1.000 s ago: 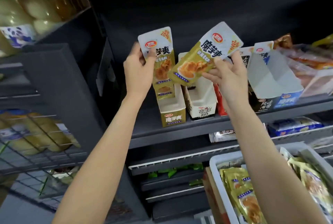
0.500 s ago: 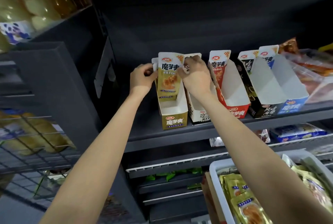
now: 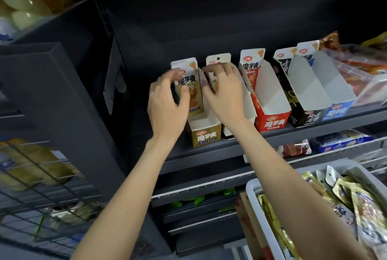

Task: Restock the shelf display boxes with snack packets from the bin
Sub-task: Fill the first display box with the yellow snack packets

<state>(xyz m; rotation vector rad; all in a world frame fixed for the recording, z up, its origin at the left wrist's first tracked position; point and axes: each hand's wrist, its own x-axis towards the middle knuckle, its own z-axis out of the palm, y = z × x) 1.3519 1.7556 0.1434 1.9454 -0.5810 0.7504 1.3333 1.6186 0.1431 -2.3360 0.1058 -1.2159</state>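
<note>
From the head camera, the only view here, a dark shelf (image 3: 240, 146) crosses the middle of the frame with a row of cut-away display boxes standing on it. At centre, a yellow packet (image 3: 189, 90) stands upright in the yellow box (image 3: 206, 134), its printed top well above the box's low front wall. The left hand (image 3: 167, 102) sits at the packet's left edge with fingers spread and lightly curved; the picture is smeared by motion, so whether it pinches the packet or only steadies it cannot be told. The right hand (image 3: 223, 92) reaches over the neighbouring white box (image 3: 243, 100), its fingers bent down onto a second packet (image 3: 217, 61) whose white hanger tab shows above the knuckles; that grip is also hidden, so it cannot be called either way. To the right stand a red box (image 3: 272, 121), a black box (image 3: 303, 117) and a blue box (image 3: 337, 111), each showing only a packet or so at the back and a lot of bare white wall. In the lower right corner the white bin (image 3: 253, 188) is heaped with more gold packets. The likely trouble is tipping: with so few packets behind it, the tall yellow one could flop forward over the low front if let go carelessly. The light card boxes could also slide back or skew under a push.
</note>
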